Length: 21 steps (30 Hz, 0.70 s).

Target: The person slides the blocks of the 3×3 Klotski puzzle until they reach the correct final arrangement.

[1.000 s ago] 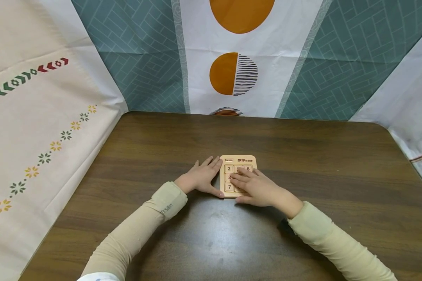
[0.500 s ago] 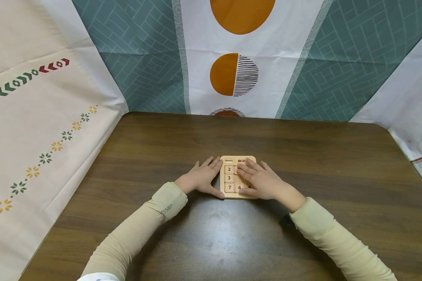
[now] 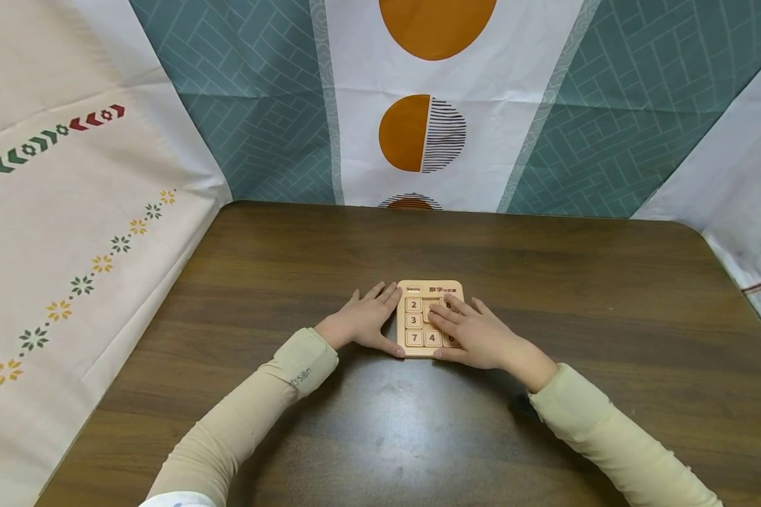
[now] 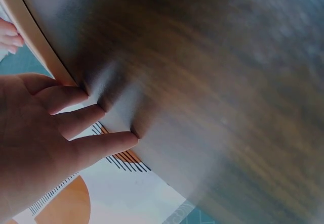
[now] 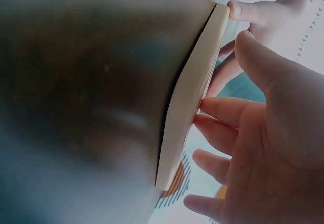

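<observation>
Lying flat, number board (image 3: pixel 423 289) | left edge touching your left hand (image 3: pixel 366 322), fingers spread | right side under your right hand (image 3: pixel 475 338), fingers extended

The head view was evenly lit and fairly sharp, with a pale glare on the near part of the wood-grain tabletop (image 3: pixel 390 429) and soft shadows beside the beige sleeves (image 3: pixel 244 419). The left wrist view was dim, the left hand (image 4: pixel 45 133) shaded, the tabletop smeared. The right wrist view washed out at upper right; a thin dark shadow edged the number board (image 5: pixel 187 92), the light seemingly from overhead.
</observation>
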### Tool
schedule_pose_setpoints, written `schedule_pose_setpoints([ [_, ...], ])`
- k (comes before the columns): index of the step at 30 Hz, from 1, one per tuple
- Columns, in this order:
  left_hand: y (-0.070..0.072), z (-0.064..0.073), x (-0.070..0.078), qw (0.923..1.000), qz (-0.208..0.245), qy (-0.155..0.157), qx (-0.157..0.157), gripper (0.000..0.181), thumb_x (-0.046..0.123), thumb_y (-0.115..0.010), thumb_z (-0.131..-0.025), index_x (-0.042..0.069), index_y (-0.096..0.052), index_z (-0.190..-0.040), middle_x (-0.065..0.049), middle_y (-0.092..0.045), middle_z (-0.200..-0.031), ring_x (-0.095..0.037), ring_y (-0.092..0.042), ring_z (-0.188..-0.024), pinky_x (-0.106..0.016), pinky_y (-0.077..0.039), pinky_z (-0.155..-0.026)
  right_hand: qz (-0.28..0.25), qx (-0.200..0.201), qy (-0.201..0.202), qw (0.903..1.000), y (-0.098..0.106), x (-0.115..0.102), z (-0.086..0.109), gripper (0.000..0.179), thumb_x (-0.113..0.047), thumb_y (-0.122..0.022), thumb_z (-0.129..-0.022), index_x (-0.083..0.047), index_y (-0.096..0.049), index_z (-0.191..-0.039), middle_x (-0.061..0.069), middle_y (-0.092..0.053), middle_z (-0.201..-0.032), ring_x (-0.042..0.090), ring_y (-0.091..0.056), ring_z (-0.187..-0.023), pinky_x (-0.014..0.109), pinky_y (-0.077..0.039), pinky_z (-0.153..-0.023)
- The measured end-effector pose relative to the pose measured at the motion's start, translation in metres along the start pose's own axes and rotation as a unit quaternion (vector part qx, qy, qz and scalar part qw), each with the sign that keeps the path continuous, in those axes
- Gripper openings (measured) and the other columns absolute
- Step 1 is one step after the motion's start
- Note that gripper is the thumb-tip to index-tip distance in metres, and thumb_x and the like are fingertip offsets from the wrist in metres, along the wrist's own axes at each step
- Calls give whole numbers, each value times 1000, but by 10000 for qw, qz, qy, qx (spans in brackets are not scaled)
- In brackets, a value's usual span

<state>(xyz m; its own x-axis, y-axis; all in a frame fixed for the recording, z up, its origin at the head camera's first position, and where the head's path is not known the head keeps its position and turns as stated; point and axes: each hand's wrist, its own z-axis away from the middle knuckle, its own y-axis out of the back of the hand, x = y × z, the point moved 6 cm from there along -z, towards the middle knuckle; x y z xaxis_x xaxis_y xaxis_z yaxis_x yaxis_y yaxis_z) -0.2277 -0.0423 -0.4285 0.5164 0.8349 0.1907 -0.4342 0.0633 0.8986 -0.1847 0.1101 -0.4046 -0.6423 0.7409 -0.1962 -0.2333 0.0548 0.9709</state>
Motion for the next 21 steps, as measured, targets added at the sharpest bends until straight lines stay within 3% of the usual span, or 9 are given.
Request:
schedule_pose_setpoints([
  [13,2,1,1,10000,38,22,15,116,69,-62,-67,7,-5,-147,-9,-4,-152,-28,-3,-138,-59,-15,-102,65,91,171,9998,-2,-8,10,68,-48,-55,-86,-7,-40,-138,9,-34,-144,33,-21,-134,63,-19,-98],
  [21,1,2,2,10000,32,13,-51,116,69,-61,-67,7,-4,-147,-9,-3,-152,-28,-2,-138,-58,-15,-102,190,214,149,9995,1,-5,-3,67,-48,-53,-88,-7,-40,-138,9,-34,-143,33,-21,-134,61,-20,-99],
])
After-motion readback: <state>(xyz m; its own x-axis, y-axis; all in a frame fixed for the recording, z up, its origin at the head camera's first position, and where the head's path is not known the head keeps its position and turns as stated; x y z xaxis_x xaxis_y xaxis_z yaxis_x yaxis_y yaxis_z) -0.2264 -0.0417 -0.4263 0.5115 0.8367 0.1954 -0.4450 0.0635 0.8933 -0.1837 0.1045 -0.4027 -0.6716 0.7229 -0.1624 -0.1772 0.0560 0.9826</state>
